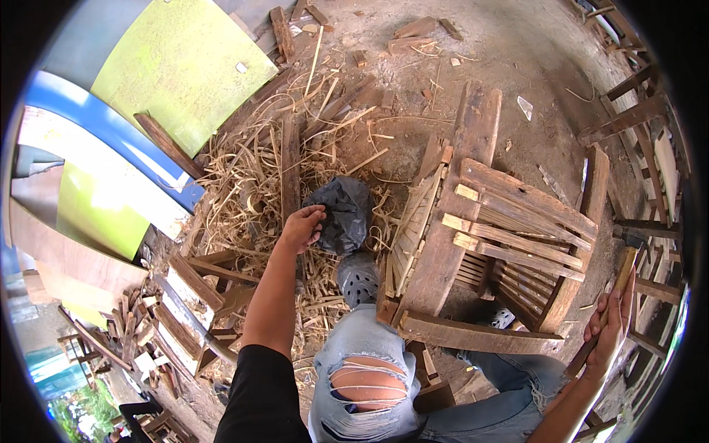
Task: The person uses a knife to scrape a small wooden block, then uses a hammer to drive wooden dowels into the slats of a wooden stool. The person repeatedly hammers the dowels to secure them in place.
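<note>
My left hand (304,228) is closed, its fingertips over the near-left edge of a crumpled black plastic bag (348,215). Whether the fingers pinch the bag or some small thing does not show. Out at the right, my right hand (607,328) grips the wooden handle of a hammer (627,269), whose dark head points away from me. Between the hands, a brown wooden chair frame (478,140) lies tipped over in front of my knees. Several pale slats (517,247) run across its side, and their ends stick out past a thick rail.
Curly wood shavings (244,173) cover the ground at the left, with a long dark plank (290,166) among them. Yellow-green panels (181,70) lean at the far left. Offcuts (136,328) are heaped at the lower left. More wooden frames (650,229) line the right edge.
</note>
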`<state>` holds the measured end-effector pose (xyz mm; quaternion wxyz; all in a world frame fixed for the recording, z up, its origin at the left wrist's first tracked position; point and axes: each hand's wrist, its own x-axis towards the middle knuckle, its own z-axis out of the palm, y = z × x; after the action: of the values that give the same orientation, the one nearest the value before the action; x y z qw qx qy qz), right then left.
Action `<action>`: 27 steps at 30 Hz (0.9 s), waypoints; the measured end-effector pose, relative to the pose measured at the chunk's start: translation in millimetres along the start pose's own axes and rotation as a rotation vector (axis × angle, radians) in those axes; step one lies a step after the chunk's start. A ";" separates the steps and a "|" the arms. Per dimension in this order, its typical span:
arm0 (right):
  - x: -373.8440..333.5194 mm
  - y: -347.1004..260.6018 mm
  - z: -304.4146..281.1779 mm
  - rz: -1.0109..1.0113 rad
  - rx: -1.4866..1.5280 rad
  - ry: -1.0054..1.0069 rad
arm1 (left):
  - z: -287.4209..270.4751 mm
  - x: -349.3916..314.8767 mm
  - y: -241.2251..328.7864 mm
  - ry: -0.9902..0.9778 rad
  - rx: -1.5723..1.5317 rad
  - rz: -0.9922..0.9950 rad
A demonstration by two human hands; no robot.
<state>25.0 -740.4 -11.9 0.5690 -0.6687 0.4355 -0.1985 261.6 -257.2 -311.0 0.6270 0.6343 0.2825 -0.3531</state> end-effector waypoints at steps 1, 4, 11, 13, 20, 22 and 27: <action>0.6 0.5 0.5 -0.018 -0.016 -0.002 | 1.2 2.1 -1.1 -0.007 -0.002 0.004; 1.7 1.0 1.8 -0.008 -0.013 -0.003 | 6.6 9.0 -7.5 -0.006 -0.019 -0.019; 3.5 0.1 5.1 0.034 -0.023 0.009 | 6.6 18.3 -17.2 0.000 -0.051 -0.037; 4.3 1.2 5.4 -0.001 -0.045 0.012 | 4.4 19.6 -21.4 0.020 -0.082 -0.040; 2.2 -4.5 -1.7 0.102 -0.053 0.064 | 2.8 4.2 -19.3 0.188 0.009 0.060; 0.8 -7.6 -4.5 0.072 -0.030 0.050 | 4.1 -10.2 -3.9 0.142 -0.080 0.052; -5.5 -10.9 -16.1 0.054 0.100 -0.034 | 29.2 -73.2 59.7 0.055 -0.177 0.294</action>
<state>13.6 -745.8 3.9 0.6145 -0.6305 0.4331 -0.1931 263.5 -283.3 -215.7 0.7175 0.6205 0.2335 -0.2137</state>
